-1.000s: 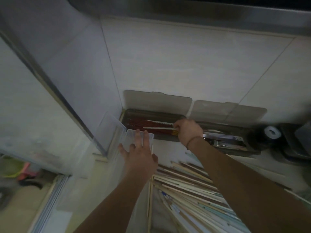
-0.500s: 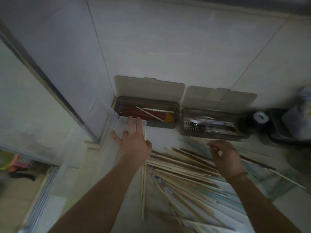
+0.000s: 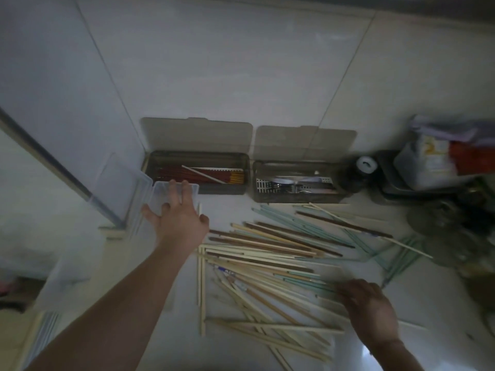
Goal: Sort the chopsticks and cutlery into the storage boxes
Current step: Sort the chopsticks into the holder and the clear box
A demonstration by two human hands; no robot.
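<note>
1. Nearest me, my right hand (image 3: 371,309) lies over the near-right part of the chopstick pile (image 3: 267,266). Its fingers curl down onto the sticks, but the blur hides them, so I cannot tell whether its grip has closed on anything. I judge it is there to pick out the next few.
2. The pile fans across the middle of the table (image 3: 401,303): pale wooden, dark brown and pale green sticks crossing one another, unsorted, which is why they need picking by kind.
3. My left hand (image 3: 178,218) is spread flat, fingers straight, on the clear plastic box (image 3: 160,194) at the table's left edge. It grips nothing; I take it as steadying the light box so it cannot slide.
4. Against the far wall stand two grey storage boxes with lids raised. The left storage box (image 3: 198,171) holds red chopsticks with one pale stick across them; the right storage box (image 3: 296,183) holds metal cutlery.
</note>
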